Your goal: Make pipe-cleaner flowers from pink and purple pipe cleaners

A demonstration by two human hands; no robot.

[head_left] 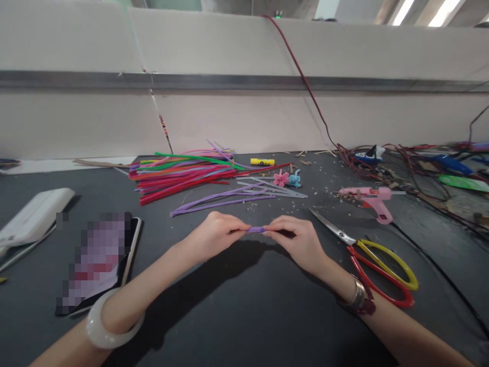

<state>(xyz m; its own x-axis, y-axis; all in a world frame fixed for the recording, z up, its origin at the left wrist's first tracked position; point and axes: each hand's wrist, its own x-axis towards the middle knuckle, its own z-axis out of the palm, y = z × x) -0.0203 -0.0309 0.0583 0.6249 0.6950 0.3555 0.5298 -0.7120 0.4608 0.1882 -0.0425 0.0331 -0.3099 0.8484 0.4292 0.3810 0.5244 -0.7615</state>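
Between my two hands, above the dark table, stretches a short purple pipe cleaner piece (256, 230). My left hand (219, 232) pinches its left end between thumb and fingertips. At the other end my right hand (300, 239) pinches it the same way. The fingers hide both ends. Just beyond my hands lie longer purple pipe cleaners (206, 201), bent in half, and grey pipe cleaners (284, 189). A bundle of many-coloured pipe cleaners (179, 178) rests behind them. Close by sit a pink flower (280, 178) and a blue flower (294, 178).
Scissors (353, 242) with red and yellow handles lie right of my right hand. Behind them is a pink glue gun (376, 199) with its black cord. A yellow tube (262, 162) lies near the wall. A phone (132, 250) and a white power bank (36, 216) are left.
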